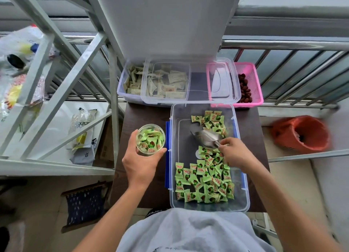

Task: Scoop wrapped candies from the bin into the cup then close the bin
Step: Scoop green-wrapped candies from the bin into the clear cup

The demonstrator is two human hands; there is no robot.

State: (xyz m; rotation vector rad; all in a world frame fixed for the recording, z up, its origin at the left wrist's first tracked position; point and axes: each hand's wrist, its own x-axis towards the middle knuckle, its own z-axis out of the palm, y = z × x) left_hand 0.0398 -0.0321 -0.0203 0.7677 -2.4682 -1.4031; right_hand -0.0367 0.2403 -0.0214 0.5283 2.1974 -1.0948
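While the left hand (140,163) cups the cup (150,139), the right hand (237,153) pinches the scoop (206,138) handle inside the bin (243,204).

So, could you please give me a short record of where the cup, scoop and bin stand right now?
bin: open, no lid on it, green candies inside
cup: left of the bin, held by the left hand, nearly full of candies
scoop: in the bin, looks empty, handle pinched by the right hand
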